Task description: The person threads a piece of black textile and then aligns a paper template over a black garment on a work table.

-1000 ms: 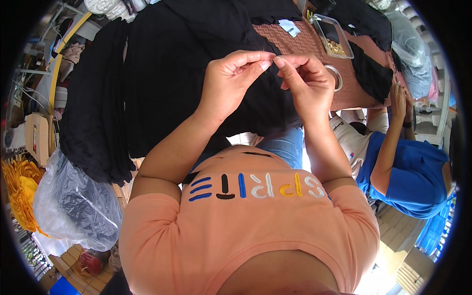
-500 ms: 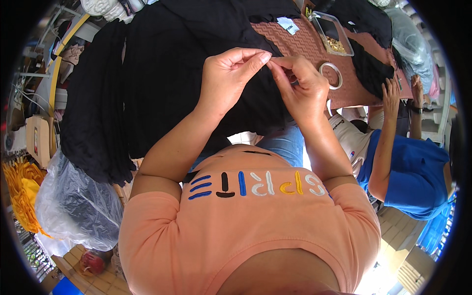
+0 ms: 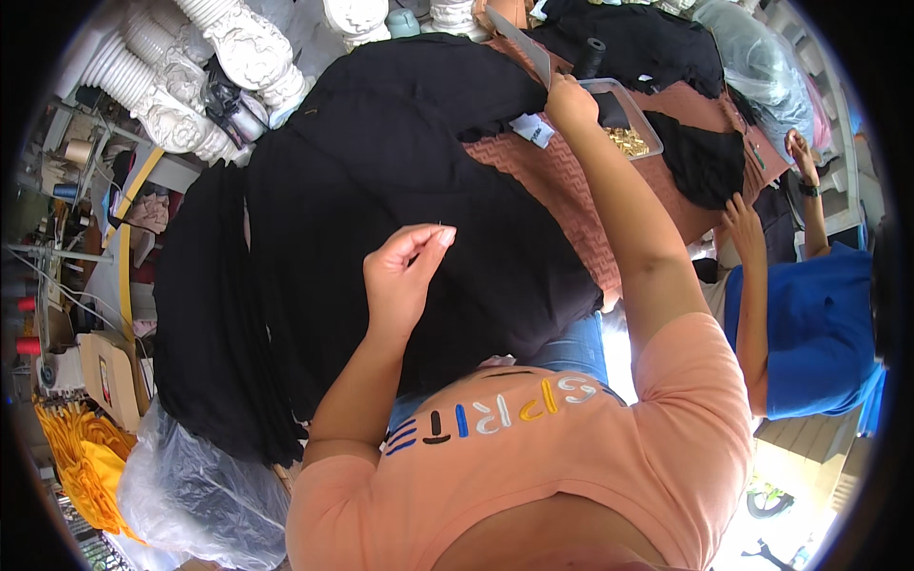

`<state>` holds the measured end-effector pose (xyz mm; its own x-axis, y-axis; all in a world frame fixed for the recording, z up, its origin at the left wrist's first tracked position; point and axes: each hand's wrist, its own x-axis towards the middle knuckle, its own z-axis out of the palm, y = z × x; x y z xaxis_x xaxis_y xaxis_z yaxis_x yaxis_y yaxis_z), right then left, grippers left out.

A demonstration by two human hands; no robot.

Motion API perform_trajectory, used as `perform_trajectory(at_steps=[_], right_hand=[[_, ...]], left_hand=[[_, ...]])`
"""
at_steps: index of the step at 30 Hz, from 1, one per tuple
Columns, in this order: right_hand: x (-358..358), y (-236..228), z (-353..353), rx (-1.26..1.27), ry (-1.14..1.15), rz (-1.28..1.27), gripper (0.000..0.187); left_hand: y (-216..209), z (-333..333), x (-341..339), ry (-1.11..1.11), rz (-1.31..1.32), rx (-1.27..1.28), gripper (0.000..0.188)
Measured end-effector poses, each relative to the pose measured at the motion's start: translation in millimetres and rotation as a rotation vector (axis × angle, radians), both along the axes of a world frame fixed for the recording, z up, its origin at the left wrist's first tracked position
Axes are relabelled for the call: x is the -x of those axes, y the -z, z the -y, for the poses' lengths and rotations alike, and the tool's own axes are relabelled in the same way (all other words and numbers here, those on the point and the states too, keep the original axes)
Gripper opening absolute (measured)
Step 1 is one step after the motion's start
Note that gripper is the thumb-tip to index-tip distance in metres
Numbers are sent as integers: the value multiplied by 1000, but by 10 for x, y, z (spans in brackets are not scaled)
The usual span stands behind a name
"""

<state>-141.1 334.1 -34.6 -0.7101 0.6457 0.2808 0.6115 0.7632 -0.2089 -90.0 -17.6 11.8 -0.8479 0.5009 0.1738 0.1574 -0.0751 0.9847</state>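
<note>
My left hand [image 3: 407, 276] is raised over the black cloth [image 3: 352, 190], thumb and forefinger pinched together. A tiny thin sliver shows at its fingertips, too small to name. My right hand [image 3: 573, 103] is stretched to the far side of the table, fingers closed at the near end of a tool with a long silver blade [image 3: 522, 43]. Its handle is hidden, so whether it is scissors or a knife does not show. Just right of that hand sits a clear plastic box [image 3: 653, 133] with small gold-coloured pieces [image 3: 628, 143] in it. A white label [image 3: 532, 130] lies beside my right wrist.
A black thread spool [image 3: 590, 57] stands behind the box. The table has a brownish-pink textured cover [image 3: 533, 195]. At the right, a person in a blue shirt [image 3: 819, 333] reaches toward black fabric [image 3: 705, 157]. White ornate columns [image 3: 248, 48] line the back; plastic sheeting [image 3: 205, 485] hangs at left.
My hands, pinched together before, are now apart. The right has reached far forward to the bladed tool; the left has moved slightly nearer and left. My view has shifted, showing more of the back.
</note>
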Motion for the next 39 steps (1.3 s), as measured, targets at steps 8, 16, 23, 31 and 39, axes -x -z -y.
perform_trajectory(at_steps=[8, 16, 23, 31, 39], right_hand=[[325, 114, -278, 116, 147, 116, 26], [294, 38, -170, 162, 145, 154, 24], [-46, -267, 35, 120, 52, 233, 26], [-1000, -530, 415, -16, -60, 170, 25], [-1645, -560, 937, 1107, -633, -427, 20]], left_hand=[[85, 18, 85, -5, 49, -11, 9], [82, 14, 57, 18, 80, -15, 9], [50, -43, -59, 53, 69, -50, 9], [-28, -117, -222, 87, 6, -11, 10], [-205, -158, -309, 129, -131, 151, 16]])
